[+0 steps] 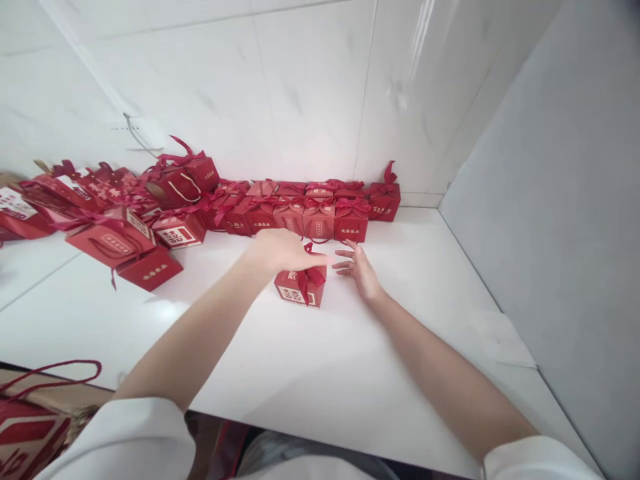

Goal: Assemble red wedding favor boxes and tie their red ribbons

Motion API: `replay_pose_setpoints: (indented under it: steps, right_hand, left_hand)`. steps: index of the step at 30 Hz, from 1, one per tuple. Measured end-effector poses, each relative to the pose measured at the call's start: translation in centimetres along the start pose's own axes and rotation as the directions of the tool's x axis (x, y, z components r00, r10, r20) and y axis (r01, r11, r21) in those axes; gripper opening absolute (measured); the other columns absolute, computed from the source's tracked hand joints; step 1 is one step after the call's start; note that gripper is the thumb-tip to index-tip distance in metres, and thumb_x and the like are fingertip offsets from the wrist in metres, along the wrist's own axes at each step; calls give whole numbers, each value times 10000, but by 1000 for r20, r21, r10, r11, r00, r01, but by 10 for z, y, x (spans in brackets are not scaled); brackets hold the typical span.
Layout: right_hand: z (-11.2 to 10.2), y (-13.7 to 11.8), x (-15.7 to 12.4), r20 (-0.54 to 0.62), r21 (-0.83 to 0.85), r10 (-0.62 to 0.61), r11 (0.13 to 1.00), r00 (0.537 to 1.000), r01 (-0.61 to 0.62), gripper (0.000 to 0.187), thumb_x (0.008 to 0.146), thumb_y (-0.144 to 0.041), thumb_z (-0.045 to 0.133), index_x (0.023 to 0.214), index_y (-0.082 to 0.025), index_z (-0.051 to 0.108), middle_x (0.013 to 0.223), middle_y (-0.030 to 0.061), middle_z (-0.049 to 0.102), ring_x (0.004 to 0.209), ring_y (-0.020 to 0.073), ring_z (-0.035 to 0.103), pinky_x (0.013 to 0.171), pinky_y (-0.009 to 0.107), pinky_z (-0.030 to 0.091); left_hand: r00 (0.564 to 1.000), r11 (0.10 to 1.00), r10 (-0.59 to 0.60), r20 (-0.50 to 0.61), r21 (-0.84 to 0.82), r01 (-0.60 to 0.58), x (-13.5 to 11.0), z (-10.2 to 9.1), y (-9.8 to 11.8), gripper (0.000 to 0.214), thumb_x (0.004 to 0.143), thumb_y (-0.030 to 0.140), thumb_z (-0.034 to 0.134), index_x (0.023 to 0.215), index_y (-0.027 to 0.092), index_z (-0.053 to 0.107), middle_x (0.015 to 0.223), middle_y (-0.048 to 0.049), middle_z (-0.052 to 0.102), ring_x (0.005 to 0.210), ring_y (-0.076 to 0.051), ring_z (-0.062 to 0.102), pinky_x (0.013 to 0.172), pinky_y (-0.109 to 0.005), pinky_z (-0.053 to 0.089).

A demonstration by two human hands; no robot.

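Observation:
A small red gift box (300, 285) with a red ribbon bow stands alone on the white table (310, 373). My left hand (283, 251) lies over its top, fingers closed on the ribbon. My right hand (357, 269) hovers just right of the box with its fingers stretched out and apart, not touching it. Behind the hands a row of like red ribboned boxes (320, 210) is lined up against the wall.
Larger red gift bags with cord handles (117, 233) are heaped at the left back. Another red bag (30, 433) sits below the table's near left edge. A grey wall (550, 220) bounds the table on the right, a white tiled wall at the back.

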State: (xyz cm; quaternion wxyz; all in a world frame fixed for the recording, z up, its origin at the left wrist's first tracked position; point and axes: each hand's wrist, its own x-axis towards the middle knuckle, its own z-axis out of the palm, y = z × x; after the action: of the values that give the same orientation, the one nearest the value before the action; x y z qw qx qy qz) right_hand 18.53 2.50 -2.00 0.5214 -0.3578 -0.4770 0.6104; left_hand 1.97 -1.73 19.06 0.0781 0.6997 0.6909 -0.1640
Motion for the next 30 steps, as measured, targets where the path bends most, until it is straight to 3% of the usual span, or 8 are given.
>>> replay_pose_setpoints:
  steps: [2,4,8,11,15,20,25,30]
  right_hand:
    - [0,0,-1,-3,2,-8,1000,1000,8,656,907,-701,356,1400,-269,392,1227,105,575,854,203,668,765,355,541]
    - [0,-1,-2,3,-2,-15,1000,1000,15,634,912,-694,358,1382,-271,410,1207,97,585,863,204,669,777,359,541]
    - [-1,-1,-4,21,-26,-30,999,999,31,611,916,-685,373,1361,-270,425,1189,89,598,873,201,668,786,354,536]
    - [-1,0,-2,11,-49,-17,999,1000,17,628,903,-703,379,1346,-260,426,1173,92,604,842,197,671,747,345,530]
    - [0,3,1,1,-84,-23,996,1000,23,621,887,-707,398,1323,-267,434,1158,90,614,825,195,675,736,348,532]
    - [-2,8,2,5,-110,-21,994,1000,22,610,875,-687,443,1313,-262,443,1155,86,620,809,182,676,728,339,531]
    - [-4,11,-2,28,-148,-35,988,999,39,588,866,-636,508,1317,-266,440,1153,76,631,827,176,674,771,346,531]
    - [-3,7,-11,46,-211,-47,976,998,56,580,873,-626,519,1320,-264,441,1157,74,625,862,188,673,807,366,529]
  left_hand:
    - [995,988,17,98,151,-31,9,2,18,857,631,867,521,1052,145,713,1096,-186,684,1036,-392,638,884,-433,494]
    - [988,974,52,149,209,-83,15,2,22,911,573,782,655,1239,162,627,1156,-181,672,1061,-381,630,888,-410,493]
    - [937,958,231,261,107,-266,11,-1,7,1196,493,542,813,1509,218,272,1284,-127,627,1117,-326,607,912,-351,480]
    - [920,949,298,253,30,-315,-1,6,-6,1116,497,626,785,1443,210,366,1299,-125,608,1076,-321,620,858,-340,492]
    - [950,959,261,168,62,-275,-18,25,-20,875,565,666,715,1248,161,503,1107,-131,667,869,-301,660,718,-344,496]
    - [946,942,305,115,109,-317,-47,33,-51,806,566,646,726,1207,204,518,1109,-108,660,903,-299,654,737,-340,487]
    - [985,990,140,-103,43,-136,-88,1,-93,940,621,650,732,1378,192,415,1250,-105,600,1035,-279,621,879,-324,480]
    - [904,994,75,-420,105,-33,-109,-38,-121,962,670,661,732,1407,156,377,1164,-21,599,956,-170,603,939,-323,476]
